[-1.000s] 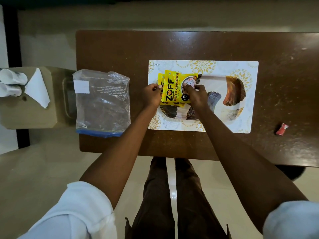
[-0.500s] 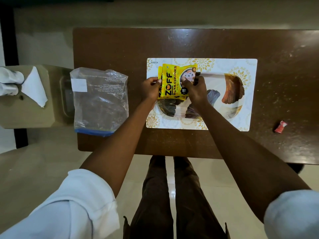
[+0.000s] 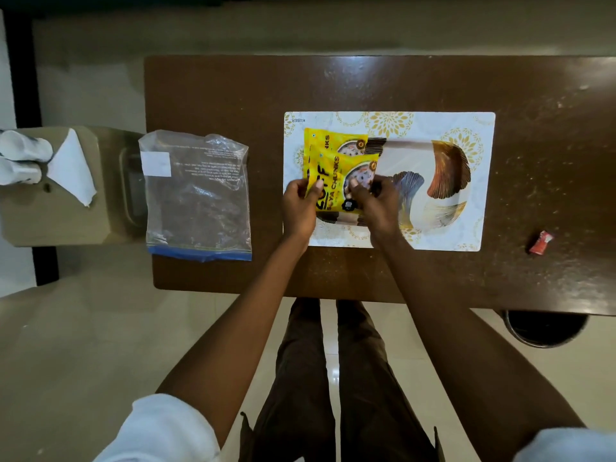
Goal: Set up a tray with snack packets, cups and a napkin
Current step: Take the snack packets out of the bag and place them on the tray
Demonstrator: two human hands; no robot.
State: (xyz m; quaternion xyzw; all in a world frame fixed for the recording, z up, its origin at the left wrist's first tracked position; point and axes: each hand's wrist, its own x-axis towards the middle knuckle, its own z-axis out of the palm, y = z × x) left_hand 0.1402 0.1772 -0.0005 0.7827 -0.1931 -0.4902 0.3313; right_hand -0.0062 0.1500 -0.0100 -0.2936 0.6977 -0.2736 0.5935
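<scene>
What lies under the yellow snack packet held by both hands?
A second yellow packet shows past the far edge of the held packet, both over the patterned tray. Any further packet beneath, and the tray's pattern there, is covered.

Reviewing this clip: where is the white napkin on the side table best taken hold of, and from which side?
Probably pinch the napkin at its near pointed corner, coming from the near right. It lies flat as a triangle, that corner is free, and the cups crowd its left edge.
</scene>
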